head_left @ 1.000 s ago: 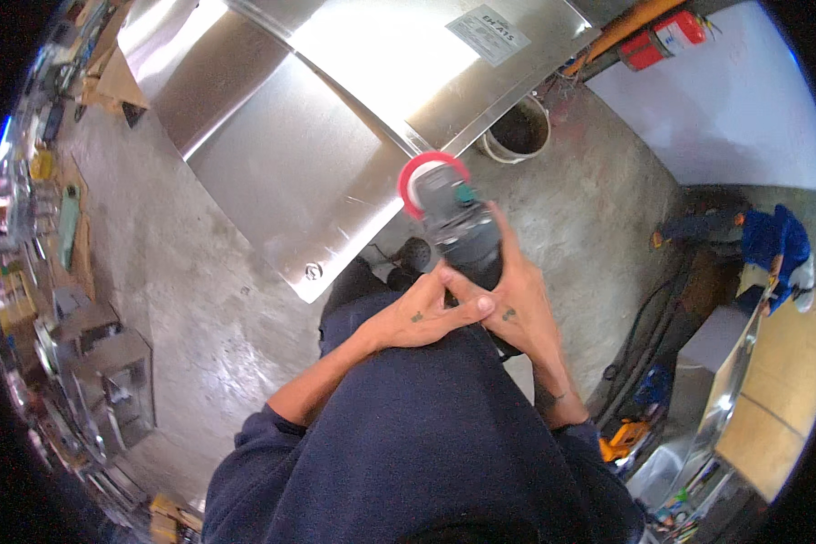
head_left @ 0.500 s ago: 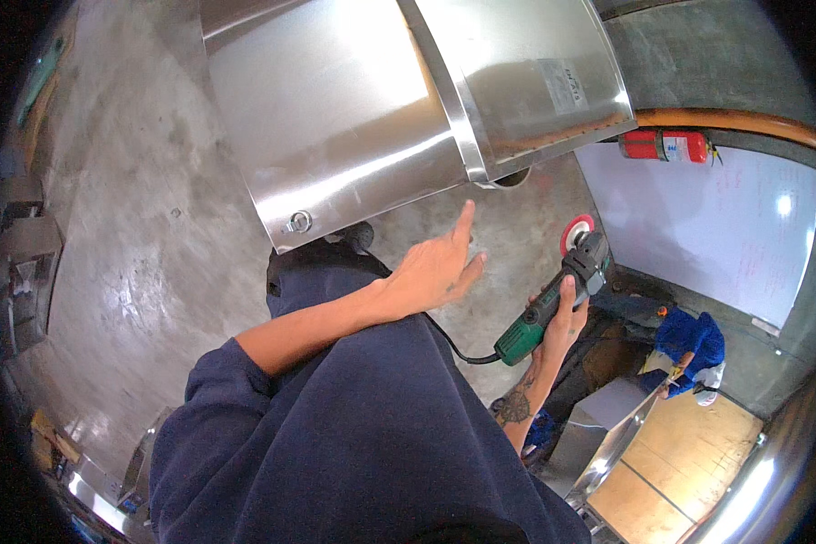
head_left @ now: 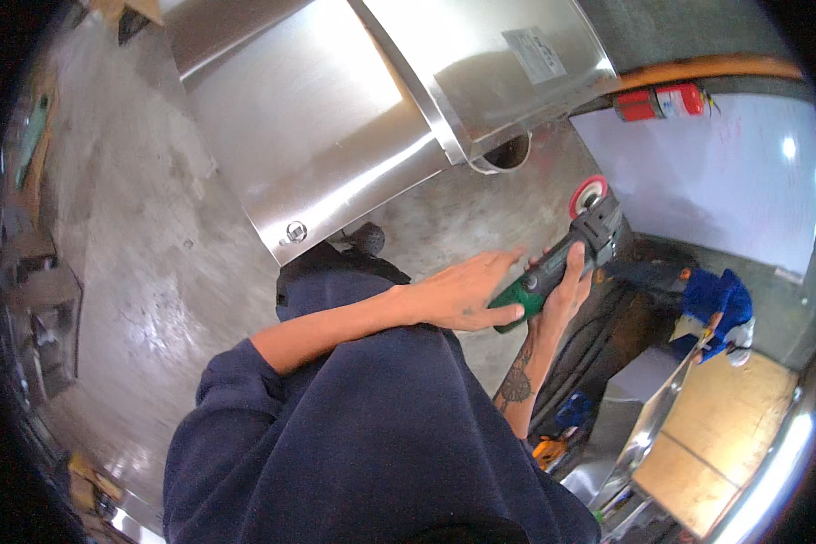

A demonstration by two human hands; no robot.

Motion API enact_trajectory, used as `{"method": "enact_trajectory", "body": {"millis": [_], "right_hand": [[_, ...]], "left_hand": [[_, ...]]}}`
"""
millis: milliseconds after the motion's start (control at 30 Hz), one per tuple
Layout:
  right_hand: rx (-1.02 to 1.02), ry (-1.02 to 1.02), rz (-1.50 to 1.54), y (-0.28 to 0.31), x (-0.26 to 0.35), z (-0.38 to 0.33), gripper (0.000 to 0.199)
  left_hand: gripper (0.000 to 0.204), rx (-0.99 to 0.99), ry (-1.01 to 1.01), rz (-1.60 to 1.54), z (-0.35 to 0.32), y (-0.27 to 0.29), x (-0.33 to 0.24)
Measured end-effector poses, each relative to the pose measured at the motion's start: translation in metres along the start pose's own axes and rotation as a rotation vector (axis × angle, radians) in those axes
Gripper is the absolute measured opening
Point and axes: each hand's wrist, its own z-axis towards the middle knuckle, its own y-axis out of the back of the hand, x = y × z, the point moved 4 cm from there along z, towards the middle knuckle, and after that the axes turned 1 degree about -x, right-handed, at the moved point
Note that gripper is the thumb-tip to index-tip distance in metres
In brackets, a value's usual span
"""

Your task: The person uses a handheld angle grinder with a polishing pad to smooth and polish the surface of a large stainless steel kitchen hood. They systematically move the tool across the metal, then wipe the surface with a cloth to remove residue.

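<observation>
Steelwork [head_left: 326,127] at eleven o'clock runs off the top. At three, the green-and-black grinder [head_left: 558,264] is gripped by the right hand [head_left: 567,295]; the left hand [head_left: 462,292], splayed, blurred, overlaps its handle [head_left: 518,297], contact unclear. The disc [head_left: 590,194] is red-rimmed.

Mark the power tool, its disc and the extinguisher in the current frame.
Power tool [head_left: 554,267]: head view, dark barrel.
Disc [head_left: 590,196]: head view, middle of its face.
Extinguisher [head_left: 644,104]: head view, red cylinder body.
</observation>
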Motion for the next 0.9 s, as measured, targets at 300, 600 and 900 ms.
{"method": "enact_trajectory", "body": {"millis": [300, 600, 900], "right_hand": [[0.139, 0.023, 0.185, -0.069, -0.022, -0.037, 0.074], [0.437, -0.008, 0.162, -0.088, -0.042, -0.084, 0.116], [0.596, -0.126, 0.163, -0.093, -0.054, -0.101, 0.116]], "left_hand": [[0.085, 0.097, 0.686, -0.151, -0.016, 0.042, 0.008], [0.095, 0.234, 0.917, -0.012, -0.085, 0.106, 0.001], [0.116, 0.15, 1.019, -0.253, -0.129, 0.099, 0.009]]}}
